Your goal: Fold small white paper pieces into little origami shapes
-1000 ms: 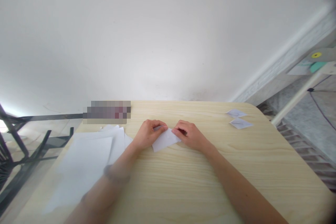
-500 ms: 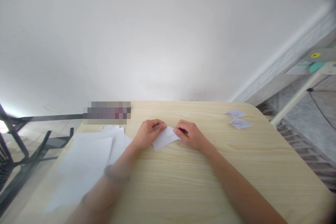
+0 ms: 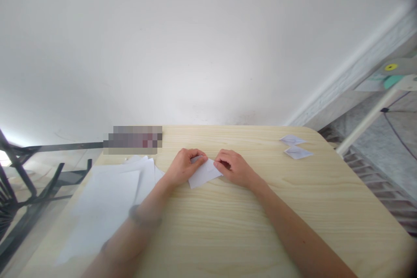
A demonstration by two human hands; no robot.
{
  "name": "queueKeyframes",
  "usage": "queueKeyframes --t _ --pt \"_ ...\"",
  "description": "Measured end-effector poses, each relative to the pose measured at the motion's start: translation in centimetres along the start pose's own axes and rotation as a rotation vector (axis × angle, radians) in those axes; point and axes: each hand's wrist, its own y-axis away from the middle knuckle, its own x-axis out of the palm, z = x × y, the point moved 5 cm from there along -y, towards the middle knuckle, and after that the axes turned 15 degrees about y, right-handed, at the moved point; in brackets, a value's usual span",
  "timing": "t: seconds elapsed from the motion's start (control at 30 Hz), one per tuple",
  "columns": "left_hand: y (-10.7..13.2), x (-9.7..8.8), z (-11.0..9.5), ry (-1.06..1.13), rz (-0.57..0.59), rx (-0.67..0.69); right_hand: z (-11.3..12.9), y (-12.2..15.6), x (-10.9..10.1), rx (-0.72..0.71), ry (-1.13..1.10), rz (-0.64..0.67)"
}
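Note:
A small folded piece of white paper (image 3: pixel 203 173) lies on the light wooden table (image 3: pixel 228 226), a little beyond its middle. My left hand (image 3: pixel 184 166) curls over the paper's left end, fingertips pinching its top edge. On the other end my right hand (image 3: pixel 233 167) does the same, fingers bent and pressed on the paper. Both hands rest low on the tabletop, close together.
A loose stack of white sheets (image 3: pixel 110 200) covers the table's left part. Two small folded paper shapes (image 3: pixel 296 147) lie near the far right corner. A white wall rises behind the table. A dark metal frame (image 3: pixel 22 182) stands at the left, a white rack (image 3: pixel 374 117) at the right.
Hardly anything has moved. The fingers of both hands shift slightly on the paper's top edge, and the paper stays in place.

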Motion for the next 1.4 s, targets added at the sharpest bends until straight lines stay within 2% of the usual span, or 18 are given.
queueKeyframes --t 0.27,0.37,0.43,0.53,0.6,0.67,0.73,0.8,0.87,0.97,1.13,1.27,1.4 --pt "0.1 0.3 -0.5 -0.024 -0.031 0.035 -0.2 0.1 0.1 0.029 -0.016 -0.013" --pt "0.5 -0.9 -1.1 -0.104 -0.136 0.084 -0.4 0.2 0.2 0.047 -0.041 -0.006" --pt "1.0 -3.0 -1.4 -0.233 -0.242 0.074 -0.5 0.2 0.3 0.048 -0.052 0.0" --pt "2.5 -7.6 -1.2 -0.451 -0.4 -0.056 -0.7 0.3 0.5 0.059 -0.047 0.012" --pt "3.9 -11.1 -0.4 -0.606 -0.527 -0.213 -0.7 0.3 0.6 0.066 -0.041 0.018" --pt "5.5 -14.4 1.0 -0.739 -0.648 -0.437 -0.8 0.2 0.6 0.069 -0.038 0.023" --pt "7.0 -16.7 2.7 -0.795 -0.7 -0.624 -0.8 0.3 0.7 0.068 -0.034 0.031" --pt "8.1 -17.9 4.5 -0.784 -0.716 -0.735 -0.8 0.3 0.7 0.07 -0.027 0.035" --pt "8.7 -18.4 5.8 -0.773 -0.719 -0.767 -0.8 0.3 0.7 0.072 -0.02 0.038" --pt "9.0 -18.3 6.3 -0.804 -0.743 -0.728 -0.8 0.3 0.7 0.073 -0.017 0.033" --pt "8.4 -17.6 5.2 -0.872 -0.706 -0.575 -0.9 0.3 0.7 0.068 -0.026 0.018" --pt "7.8 -17.4 3.9 -0.857 -0.67 -0.4 -0.9 0.3 0.7 0.062 -0.03 0.007" --pt "7.8 -17.6 3.8 -0.795 -0.717 -0.368 -0.9 0.3 0.7 0.071 -0.029 0.012"
